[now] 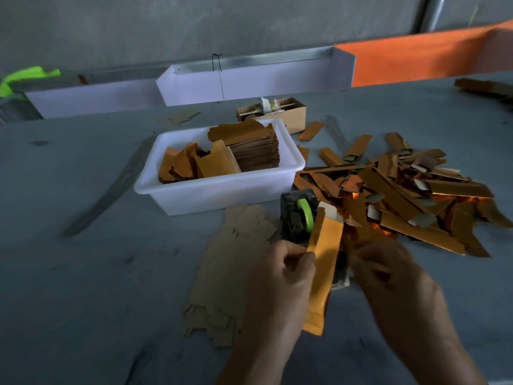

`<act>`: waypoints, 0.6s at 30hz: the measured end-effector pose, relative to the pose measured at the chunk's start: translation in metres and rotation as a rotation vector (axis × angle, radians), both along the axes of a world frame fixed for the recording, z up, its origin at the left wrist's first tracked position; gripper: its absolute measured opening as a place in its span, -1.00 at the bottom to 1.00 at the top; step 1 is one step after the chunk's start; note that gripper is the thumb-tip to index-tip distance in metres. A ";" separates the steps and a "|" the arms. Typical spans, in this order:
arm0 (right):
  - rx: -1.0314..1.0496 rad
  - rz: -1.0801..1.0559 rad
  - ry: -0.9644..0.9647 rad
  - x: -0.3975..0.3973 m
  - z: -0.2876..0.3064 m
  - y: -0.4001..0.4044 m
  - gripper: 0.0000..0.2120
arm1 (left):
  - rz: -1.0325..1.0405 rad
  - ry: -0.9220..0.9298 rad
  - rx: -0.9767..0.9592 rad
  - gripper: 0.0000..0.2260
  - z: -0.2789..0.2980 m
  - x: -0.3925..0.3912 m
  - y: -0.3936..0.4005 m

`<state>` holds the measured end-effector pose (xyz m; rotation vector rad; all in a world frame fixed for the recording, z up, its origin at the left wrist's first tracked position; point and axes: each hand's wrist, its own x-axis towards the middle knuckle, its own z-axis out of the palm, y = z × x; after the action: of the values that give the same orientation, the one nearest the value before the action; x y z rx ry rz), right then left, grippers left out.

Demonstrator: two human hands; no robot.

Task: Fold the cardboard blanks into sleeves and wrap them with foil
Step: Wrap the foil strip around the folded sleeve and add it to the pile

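My left hand [280, 276] pinches a long foil-wrapped cardboard sleeve [323, 262] by its left edge, holding it upright over the table. My right hand [394, 282] is just to the sleeve's right, blurred, with its fingers curled near the sleeve's edge; whether it holds anything is unclear. A black tape dispenser with a green roll [301, 218] stands directly behind the sleeve. Flat cardboard blanks [227, 273] lie spread on the table to the left of my hands. A pile of finished gold sleeves [410, 190] lies to the right.
A white plastic bin [219, 190] behind the dispenser holds foil sheets and a stack of blanks. A small cardboard box [288, 112] stands behind it. White trays [249, 84] and an orange sheet [416, 59] line the back of the grey table.
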<state>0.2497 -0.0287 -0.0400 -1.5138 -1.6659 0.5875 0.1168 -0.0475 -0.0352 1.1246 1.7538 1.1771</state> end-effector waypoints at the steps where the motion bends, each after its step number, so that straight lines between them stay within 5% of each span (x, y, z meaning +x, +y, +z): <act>1: -0.028 -0.011 0.059 0.006 0.005 0.000 -0.85 | 0.021 -0.079 -0.009 -0.93 0.000 -0.002 -0.002; 6: -0.289 0.284 0.487 0.013 0.036 -0.004 -0.79 | 0.009 -0.229 0.063 -0.92 0.007 -0.004 -0.012; 10: -0.306 0.480 0.439 0.005 0.041 -0.006 -0.70 | -0.048 -0.269 0.069 -0.92 0.010 -0.005 -0.017; 18: -0.210 0.448 0.260 -0.002 0.031 -0.005 -0.64 | -0.069 -0.327 -0.021 -0.88 0.013 -0.009 -0.020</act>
<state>0.2477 -0.0334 -0.0093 -1.1392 -1.7829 1.1782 0.1080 -0.0679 -0.0222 0.9139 1.4637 1.2210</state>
